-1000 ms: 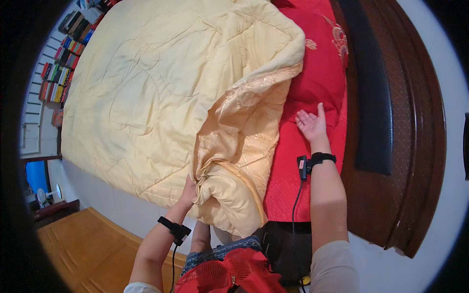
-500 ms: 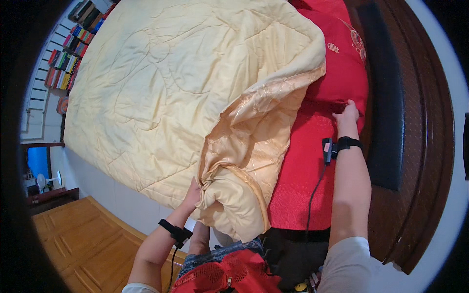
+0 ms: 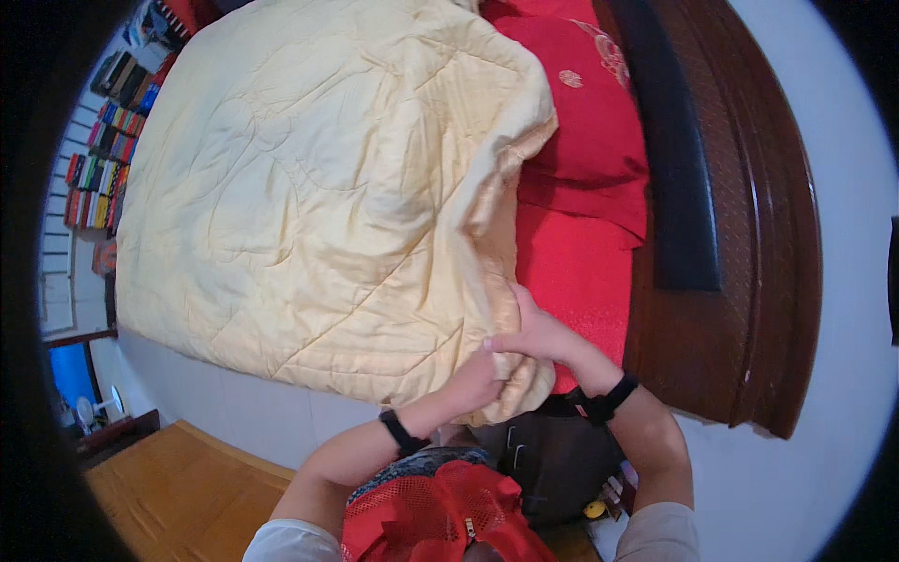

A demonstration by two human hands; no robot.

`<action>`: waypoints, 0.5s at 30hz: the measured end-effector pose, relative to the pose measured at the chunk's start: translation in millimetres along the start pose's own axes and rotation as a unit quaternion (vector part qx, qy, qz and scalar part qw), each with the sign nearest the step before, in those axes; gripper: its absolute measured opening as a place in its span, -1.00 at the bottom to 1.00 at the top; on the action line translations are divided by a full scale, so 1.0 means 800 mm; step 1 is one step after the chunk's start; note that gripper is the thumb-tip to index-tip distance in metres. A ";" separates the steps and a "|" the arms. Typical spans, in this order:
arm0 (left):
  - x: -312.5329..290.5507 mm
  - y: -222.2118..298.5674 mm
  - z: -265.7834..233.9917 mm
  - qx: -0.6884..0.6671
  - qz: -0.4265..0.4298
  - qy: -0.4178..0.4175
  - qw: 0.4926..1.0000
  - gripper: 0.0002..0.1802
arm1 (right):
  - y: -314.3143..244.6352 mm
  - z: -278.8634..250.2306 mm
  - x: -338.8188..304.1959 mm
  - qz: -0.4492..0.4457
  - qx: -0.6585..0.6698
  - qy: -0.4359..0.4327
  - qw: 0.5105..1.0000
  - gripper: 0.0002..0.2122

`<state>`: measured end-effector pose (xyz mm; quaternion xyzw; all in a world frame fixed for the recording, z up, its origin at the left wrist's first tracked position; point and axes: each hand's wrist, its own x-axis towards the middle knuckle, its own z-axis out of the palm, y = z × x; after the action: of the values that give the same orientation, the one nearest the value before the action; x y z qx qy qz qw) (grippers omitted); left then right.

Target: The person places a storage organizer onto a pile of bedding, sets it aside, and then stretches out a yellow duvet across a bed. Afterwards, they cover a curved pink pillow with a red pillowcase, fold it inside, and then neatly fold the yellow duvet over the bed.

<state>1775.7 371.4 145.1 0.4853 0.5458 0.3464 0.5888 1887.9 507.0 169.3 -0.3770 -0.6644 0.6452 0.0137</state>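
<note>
A pale yellow quilt (image 3: 318, 206) with stitched lines covers most of the bed. Its near right corner is bunched under both my hands, at the bed's near edge. My left hand (image 3: 476, 382) is closed on the quilt's edge. Just beyond it and to the right, my right hand (image 3: 534, 330) grips the same edge, thumb toward the left hand. To the right of the quilt lie a red bedsheet (image 3: 576, 267) and a dark red pillow (image 3: 585, 140) with gold embroidery.
A dark wooden headboard (image 3: 740, 225) with a black padded panel (image 3: 688, 187) borders the bed at right. Near my legs stands a dark brown cabinet or bag (image 3: 552, 464). Stacked books (image 3: 98, 178) are at far left, a small white fan (image 3: 86, 410) below them.
My right hand has left the pillow and come down-left onto the quilt's edge. My left hand has moved right; the folded-back corner is now mostly turned over the sheet. The view has shifted.
</note>
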 end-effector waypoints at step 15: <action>-0.067 -0.060 -0.019 0.293 -0.207 0.045 0.932 -0.28 | 0.081 -0.218 -0.204 0.085 -0.366 0.387 0.842 -0.72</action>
<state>1746.3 310.4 117.2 0.4966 0.7374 0.0629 0.4536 2123.9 562.7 218.2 -0.6285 -0.7584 0.1552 0.0757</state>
